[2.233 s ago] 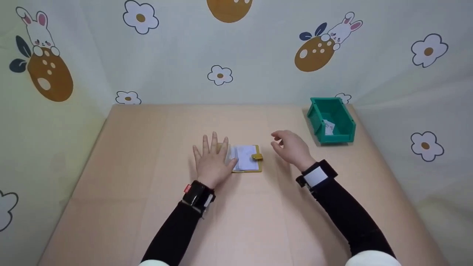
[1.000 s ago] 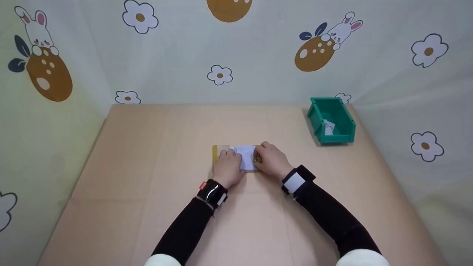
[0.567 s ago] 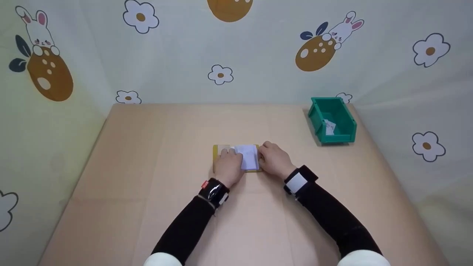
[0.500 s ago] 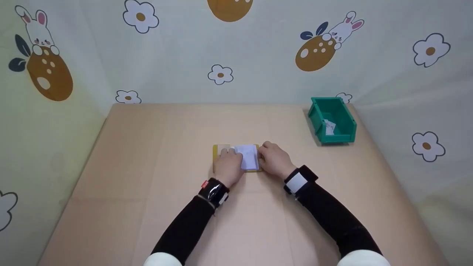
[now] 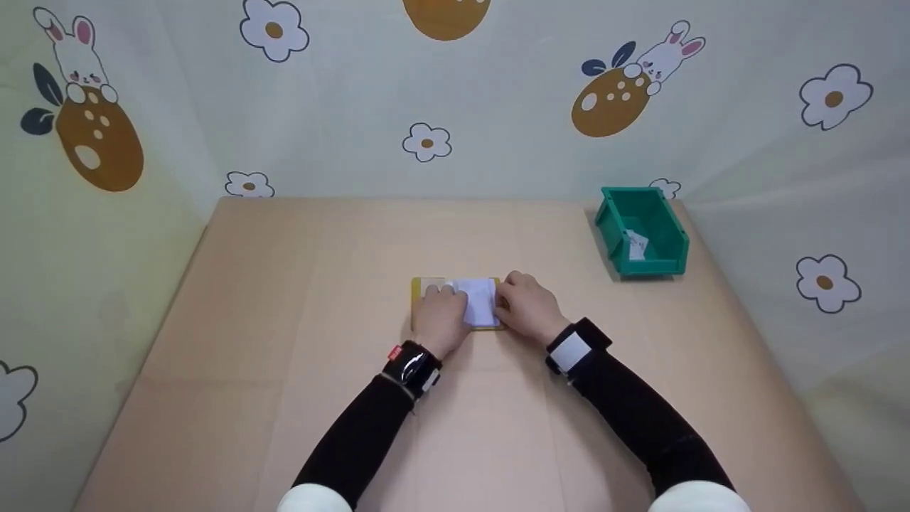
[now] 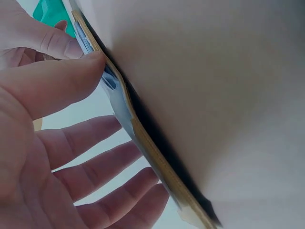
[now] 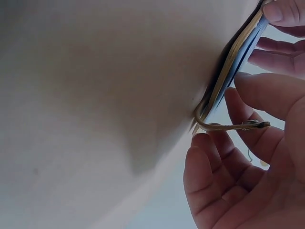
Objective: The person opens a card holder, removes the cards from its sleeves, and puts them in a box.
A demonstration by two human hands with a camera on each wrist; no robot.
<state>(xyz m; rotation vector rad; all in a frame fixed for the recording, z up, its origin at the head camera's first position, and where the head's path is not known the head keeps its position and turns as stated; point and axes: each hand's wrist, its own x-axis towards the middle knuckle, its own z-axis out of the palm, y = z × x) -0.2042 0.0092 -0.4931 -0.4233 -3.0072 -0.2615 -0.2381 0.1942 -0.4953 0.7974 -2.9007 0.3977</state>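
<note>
A small yellow-covered card holder (image 5: 480,304) lies spread out on the table, its right half showing a whitish page. My left hand (image 5: 439,321) rests on its middle, with the thumb at the near edge and the fingertips touching the inner side in the left wrist view. At the right edge, my right hand (image 5: 532,307) has curled fingers, the thumb and forefinger pinching the page edge. The snap strap (image 7: 233,126) stands out from the cover between the right hand's fingers. My left hand hides much of the card holder's left half.
A green plastic bin (image 5: 652,268) stands at the table's back right, with a white printed slip (image 5: 638,246) inside. Patterned cloth (image 5: 341,107) hangs behind and on both sides of the tan table (image 5: 298,249).
Earlier the left hand lay spread on the card holder's left side and the right hand hovered apart. Both came together on it; the strap no longer lies over the page. Little differs since half a second ago.
</note>
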